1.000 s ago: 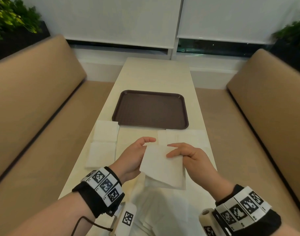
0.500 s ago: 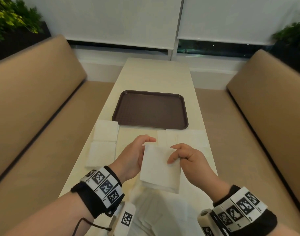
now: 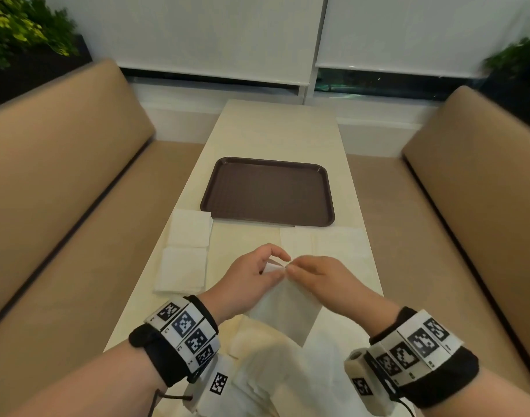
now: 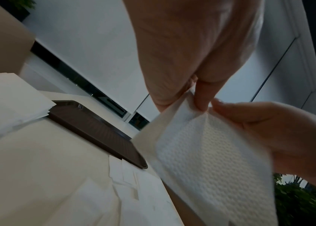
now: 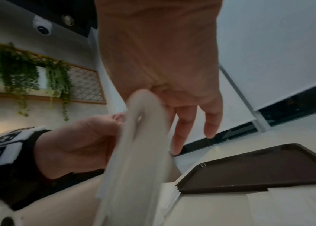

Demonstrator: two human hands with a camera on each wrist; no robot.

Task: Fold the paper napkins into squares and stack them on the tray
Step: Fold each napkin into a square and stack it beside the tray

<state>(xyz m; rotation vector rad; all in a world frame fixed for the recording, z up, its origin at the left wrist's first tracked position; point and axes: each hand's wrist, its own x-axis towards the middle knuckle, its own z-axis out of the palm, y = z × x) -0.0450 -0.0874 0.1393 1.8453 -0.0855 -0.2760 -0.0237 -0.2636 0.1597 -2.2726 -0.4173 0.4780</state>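
Black wristbands (image 3: pixel 155 353), seemingly marker-tagged

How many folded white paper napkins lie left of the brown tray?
2: the far folded white paper napkin by the brown plastic tray's corner, the near one directly behind; layers beneath may be hidden.

Bare tabletop (image 3: pixel 275 130) is lying open beyond the tray (image 3: pixel 268 192). Folded napkins (image 3: pixel 187 248) are occupying the left edge, flat napkins (image 3: pixel 327 242) the right. A bare strip is running between them toward the tray's near rim.

Both hands, left (image 4: pixel 188 50) and right (image 4: pixel 280 130), pinch the napkin's (image 4: pixel 211 152) top corner.
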